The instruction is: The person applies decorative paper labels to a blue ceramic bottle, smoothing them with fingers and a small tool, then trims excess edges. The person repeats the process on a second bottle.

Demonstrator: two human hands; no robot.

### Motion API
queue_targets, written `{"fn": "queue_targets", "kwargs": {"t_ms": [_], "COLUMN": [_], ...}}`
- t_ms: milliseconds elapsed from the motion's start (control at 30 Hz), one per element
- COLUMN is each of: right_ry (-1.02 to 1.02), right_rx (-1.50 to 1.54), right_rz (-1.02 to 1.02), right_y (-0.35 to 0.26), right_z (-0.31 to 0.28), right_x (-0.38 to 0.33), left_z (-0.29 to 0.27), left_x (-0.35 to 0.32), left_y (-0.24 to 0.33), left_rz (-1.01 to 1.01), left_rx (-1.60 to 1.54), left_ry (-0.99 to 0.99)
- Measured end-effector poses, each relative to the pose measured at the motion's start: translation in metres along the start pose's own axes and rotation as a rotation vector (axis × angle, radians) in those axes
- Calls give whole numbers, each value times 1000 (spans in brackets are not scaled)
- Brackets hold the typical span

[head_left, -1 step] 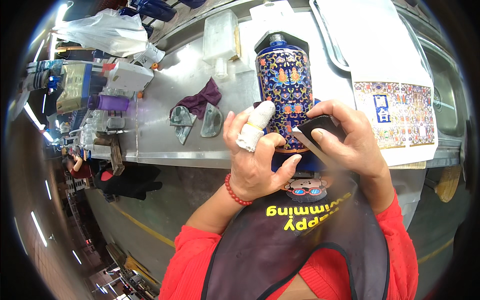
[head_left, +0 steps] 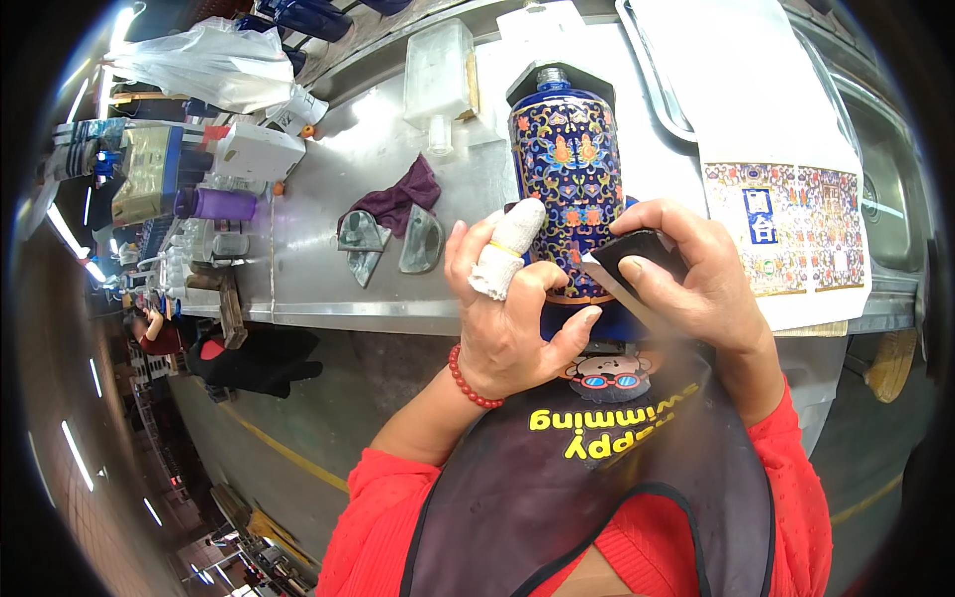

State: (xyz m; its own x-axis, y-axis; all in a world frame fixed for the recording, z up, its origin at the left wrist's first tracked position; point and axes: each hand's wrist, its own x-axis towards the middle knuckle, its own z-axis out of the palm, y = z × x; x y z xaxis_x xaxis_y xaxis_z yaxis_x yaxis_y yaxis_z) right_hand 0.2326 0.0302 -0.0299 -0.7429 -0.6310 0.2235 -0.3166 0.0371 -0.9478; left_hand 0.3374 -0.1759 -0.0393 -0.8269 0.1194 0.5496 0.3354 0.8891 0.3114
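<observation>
A dark blue bottle (head_left: 565, 129) with a colourful floral pattern lies in front of me, its neck pointing away. My left hand (head_left: 509, 333) rests against its lower left side, thumb and fingers apart. White cloth (head_left: 515, 234), tied with a yellow band, covers one of that hand's fingers. Between thumb and fingers, my right hand (head_left: 711, 284) grips a flat black scraper (head_left: 652, 249), its pale edge close to the bottle's lower right side. Whether that edge touches the bottle, I cannot tell. On the right lies a white sheet (head_left: 776, 119) bearing matching printed patterns (head_left: 806, 229).
Left of the bottle, a purple cloth (head_left: 410, 196) lies beside grey-green rounded pieces (head_left: 422, 242) on the metal table (head_left: 308, 259). A translucent plastic box (head_left: 438, 72) stands farther back. A metal-rimmed tray (head_left: 659, 90) sits behind the sheet; purple cup (head_left: 227, 204) at far left.
</observation>
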Motion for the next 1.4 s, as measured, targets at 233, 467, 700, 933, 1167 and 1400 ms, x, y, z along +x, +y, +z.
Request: {"fn": "queue_targets", "kwargs": {"t_ms": [233, 467, 700, 933, 1167, 1400], "right_ry": [25, 54, 70, 75, 99, 89], "right_rx": [-26, -32, -37, -49, -50, -62], "right_rz": [-34, -9, -6, -9, -28, 2], "right_y": [7, 10, 12, 11, 13, 13], "right_z": [-1, -6, -9, -9, -9, -12], "right_x": [-1, -6, -6, -5, -3, -4], "left_z": [9, -1, -4, -7, -7, -8], "left_x": [6, 18, 20, 22, 27, 27], "left_y": [-8, -15, -18, -22, -22, -24], "left_rz": [2, 94, 221, 252, 311, 307], "left_rx": [-47, -16, 101, 82, 140, 149], "left_ry": [75, -36, -6, 18, 17, 5]}}
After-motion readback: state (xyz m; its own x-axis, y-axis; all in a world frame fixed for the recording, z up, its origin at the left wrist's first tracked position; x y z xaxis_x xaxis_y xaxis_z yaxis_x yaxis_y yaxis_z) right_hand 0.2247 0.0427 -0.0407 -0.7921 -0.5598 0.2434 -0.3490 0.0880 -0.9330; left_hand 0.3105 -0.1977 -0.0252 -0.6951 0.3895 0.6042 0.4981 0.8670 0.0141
